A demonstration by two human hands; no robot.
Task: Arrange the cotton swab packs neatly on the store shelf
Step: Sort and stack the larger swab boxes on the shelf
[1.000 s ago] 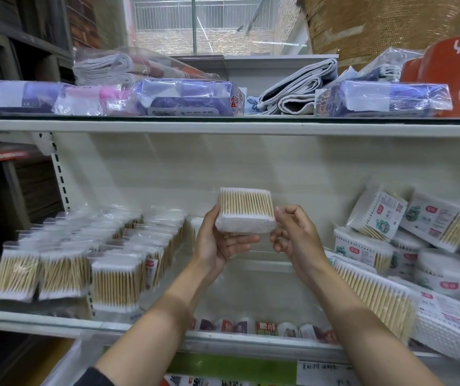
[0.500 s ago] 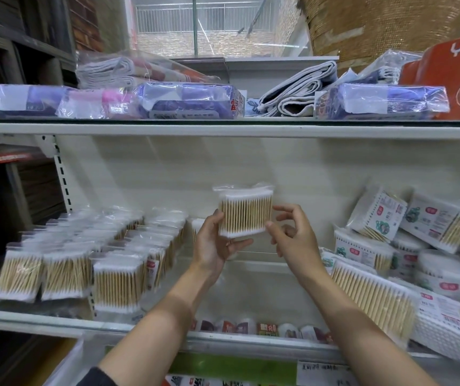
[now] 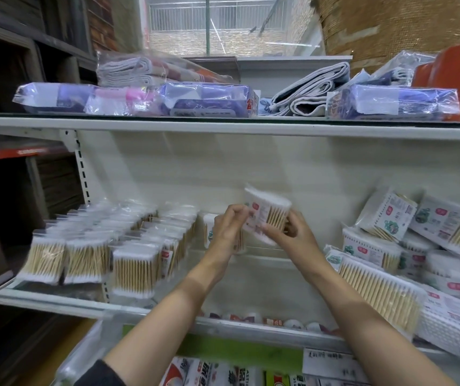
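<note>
- I have one cotton swab pack (image 3: 268, 217) up in the air between both hands, in front of the shelf's white back panel (image 3: 251, 165) and above the gap in the middle of the store shelf (image 3: 56, 300).
- My left hand (image 3: 230, 227) has its fingers curled against the pack's left side, pinching the edge there.
- My right hand (image 3: 292, 236) grips the pack from below and the right, fingers curled round its lower edge.
- The pack is tilted, its printed label with a red mark facing me on the left half and the wooden sticks showing on the right; it is blurred, so I cannot read the label.
- To the left on the same shelf stand neat rows of upright swab packs (image 3: 106, 246), running from the near edge back towards the panel.
- Just behind my left hand another upright pack (image 3: 209, 232) stands near the back panel.
- To the right lies a loose heap of labelled swab packs (image 3: 418, 246), leaning and stacked at odd angles, with a large flat pack (image 3: 379, 293) tilted at the near side.
- The upper shelf (image 3: 223, 126) carries bagged purple packets (image 3: 206, 100) and folded cloths (image 3: 312, 90).
</note>
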